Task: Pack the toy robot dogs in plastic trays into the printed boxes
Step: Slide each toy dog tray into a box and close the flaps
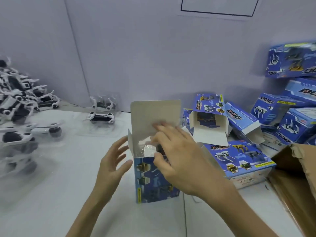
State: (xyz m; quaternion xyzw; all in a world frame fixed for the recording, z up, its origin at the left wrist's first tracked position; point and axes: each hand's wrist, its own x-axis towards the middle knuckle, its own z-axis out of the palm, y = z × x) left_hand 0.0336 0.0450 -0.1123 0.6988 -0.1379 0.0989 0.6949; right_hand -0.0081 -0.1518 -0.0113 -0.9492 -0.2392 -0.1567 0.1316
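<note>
Box (153, 182), printed blue, stands upright on the worktop (68, 194), top flaps open, a clear tray (147, 148) showing inside. The left hand (111, 161) hovers just beside it, fingers spread wide. The right hand (181, 156) lies over the opening, blurred, so its grip cannot be told.

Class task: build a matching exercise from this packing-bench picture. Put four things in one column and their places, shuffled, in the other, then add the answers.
Things
1. upright blue printed box with its white top flap raised
2. heap of white-and-black toy robot dogs in clear plastic trays
3. brown corrugated cardboard carton
4. stack of blue printed boxes

Places
A. far left of the white table
B. right edge, nearest the camera
C. at the right, behind the carton
D. centre, its open top under the right hand

Pairs: 1-D, 2-A, 3-B, 4-C
</note>
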